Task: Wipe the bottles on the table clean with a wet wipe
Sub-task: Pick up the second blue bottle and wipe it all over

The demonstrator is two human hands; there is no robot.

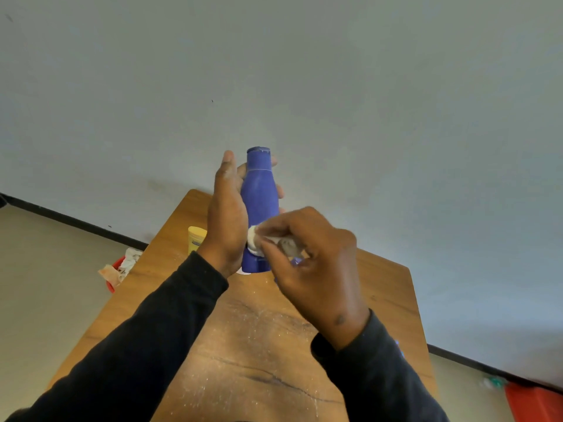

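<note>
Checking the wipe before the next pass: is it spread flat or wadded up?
Wadded. The wet wipe is a small bunched lump pinched in the right hand, pressed on the blue bottle.

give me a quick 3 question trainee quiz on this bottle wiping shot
1. True or false: the left hand grips the tall blue plastic bottle.
2. Which item does the right hand press against the lower part of that bottle?
A. a dry sponge
B. a bunched white wet wipe
C. a brush
3. Fill in: the yellow plastic bottle stands on the brown wooden table, to the ____ of the left hand in the head view.

Key: 1 true; 2 B; 3 left
</note>
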